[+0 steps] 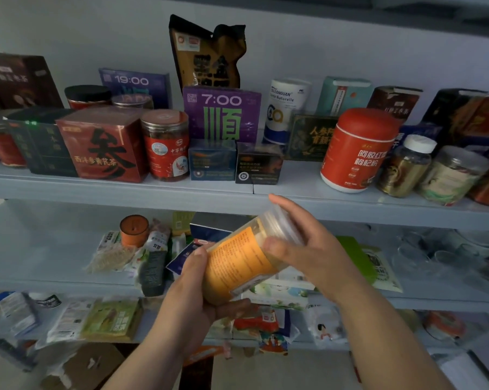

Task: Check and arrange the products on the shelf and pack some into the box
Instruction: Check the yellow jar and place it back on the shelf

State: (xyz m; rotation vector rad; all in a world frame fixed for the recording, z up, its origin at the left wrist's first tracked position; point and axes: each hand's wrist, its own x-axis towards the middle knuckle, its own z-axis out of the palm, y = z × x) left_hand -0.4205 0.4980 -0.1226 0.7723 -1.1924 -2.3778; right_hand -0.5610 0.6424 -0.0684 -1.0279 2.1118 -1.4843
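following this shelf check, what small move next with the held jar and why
Probably tip the orange-label jar upright and set it on the top shelf: left hand grips its base, right hand its lid, tilted below the bare spot beside the red canister.

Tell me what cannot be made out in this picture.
Head view only.
- Clear plastic jar with orange label: its print is too small and blurred; left hand covers its base, right hand covers part of the lid.
- Red-labelled jar at the left edge: cut off by the frame.
- Clear glass cups on the middle shelf: blurred, count unclear.
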